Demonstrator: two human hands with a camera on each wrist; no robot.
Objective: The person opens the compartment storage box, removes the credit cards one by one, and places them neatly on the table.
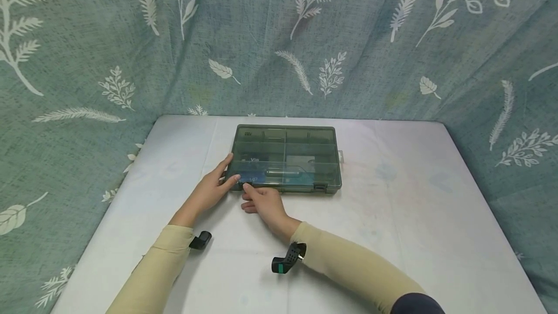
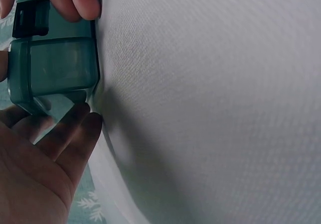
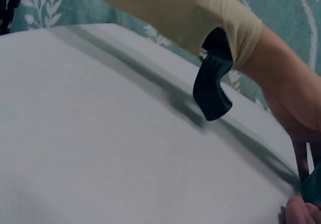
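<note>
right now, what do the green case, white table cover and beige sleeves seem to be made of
The green case looks like smooth, glossy tinted plastic: its inside shows through. The white table cover seems matte woven cloth, from the fine weave in the left wrist view. The beige sleeves look like thin, matte fabric, perhaps stretchy, creased at the ends; fibre unclear.
</note>
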